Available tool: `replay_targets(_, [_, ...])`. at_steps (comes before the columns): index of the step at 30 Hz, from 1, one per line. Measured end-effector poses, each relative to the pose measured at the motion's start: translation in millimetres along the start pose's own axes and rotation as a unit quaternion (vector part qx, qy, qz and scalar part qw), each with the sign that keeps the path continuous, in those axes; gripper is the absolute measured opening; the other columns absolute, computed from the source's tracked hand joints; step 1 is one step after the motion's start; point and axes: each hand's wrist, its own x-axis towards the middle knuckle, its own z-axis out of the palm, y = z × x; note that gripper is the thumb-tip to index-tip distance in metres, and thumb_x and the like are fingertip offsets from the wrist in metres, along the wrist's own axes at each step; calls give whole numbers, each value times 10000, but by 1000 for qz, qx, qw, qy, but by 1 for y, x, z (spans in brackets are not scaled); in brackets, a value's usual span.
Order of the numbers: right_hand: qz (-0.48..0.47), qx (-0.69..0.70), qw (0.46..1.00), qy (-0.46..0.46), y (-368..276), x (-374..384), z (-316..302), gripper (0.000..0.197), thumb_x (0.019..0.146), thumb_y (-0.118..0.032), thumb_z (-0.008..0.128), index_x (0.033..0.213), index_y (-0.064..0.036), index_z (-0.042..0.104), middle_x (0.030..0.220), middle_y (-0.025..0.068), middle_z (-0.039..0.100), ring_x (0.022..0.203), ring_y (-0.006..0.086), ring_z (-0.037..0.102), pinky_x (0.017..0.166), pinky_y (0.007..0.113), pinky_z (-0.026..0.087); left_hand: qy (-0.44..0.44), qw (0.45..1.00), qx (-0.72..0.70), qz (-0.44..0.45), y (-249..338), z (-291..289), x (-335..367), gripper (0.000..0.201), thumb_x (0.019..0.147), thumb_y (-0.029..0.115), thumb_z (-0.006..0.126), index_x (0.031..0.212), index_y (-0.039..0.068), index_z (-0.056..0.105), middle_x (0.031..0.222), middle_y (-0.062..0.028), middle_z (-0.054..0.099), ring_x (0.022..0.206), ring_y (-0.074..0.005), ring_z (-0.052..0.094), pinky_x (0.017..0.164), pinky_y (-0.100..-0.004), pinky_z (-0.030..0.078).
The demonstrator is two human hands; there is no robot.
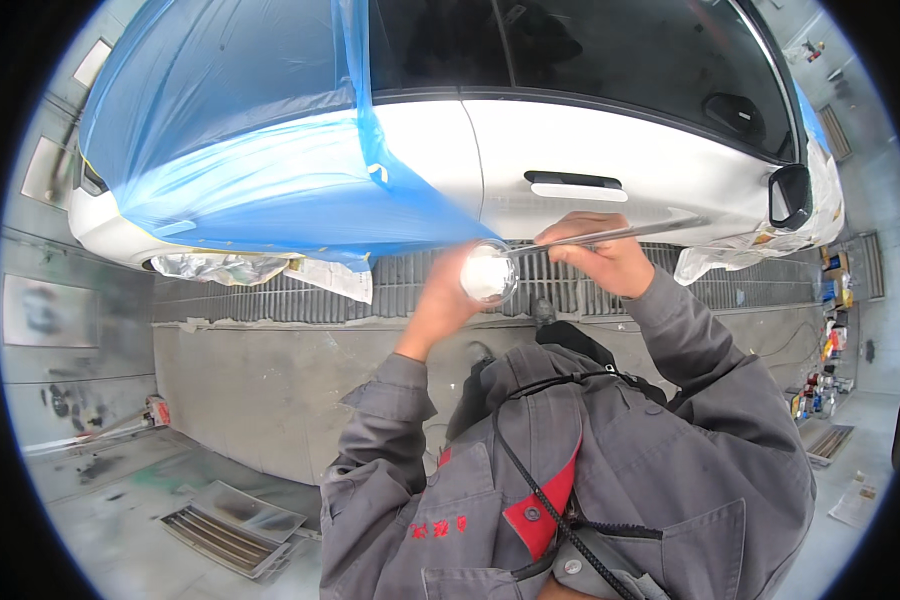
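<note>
My left hand [437, 302], slightly smeared, is wrapped round a clear round cup [488, 276] with white liquid in it. My right hand [606, 258] pinches a long thin stirring stick [665, 226], which looks metallic. One end of the stick reaches the cup's rim; whether it dips into the liquid I cannot tell. The other end points off to the right. Just beyond both hands stands a white car [515, 150], its side facing me. Blue masking film [270, 190] covers the car's left part, and a corner of it hangs close behind the cup.
A door handle [575, 186] and a side mirror [790, 196] are on the car. Masking paper [715, 262] hangs low at its right end. Floor grating [320, 285] runs along the car. Several cans and bottles [820, 385] stand at the right wall.
</note>
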Motion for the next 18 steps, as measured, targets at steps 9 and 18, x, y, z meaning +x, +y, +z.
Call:
replay_targets(9, [-93,45,995,10,32,19,-48,213,935,-127,752,1138,-91,804,980,87,771,850,245,710,780,379,580,-3,991,116,-66,7,2,13,819,709,134,959,1428,56,574,1392,-143,638,1287,-321,614,1107,-411,493])
replay_targets(18, [-19,247,966,75,106,9,-99,212,1015,-74,664,1196,18,726,976,98,751,789,149,697,692,298,581,35,992,66,-98,41,49,71,804,678,131,971,1391,46,609,1362,-148,648,1274,-326,609,1094,-427,487])
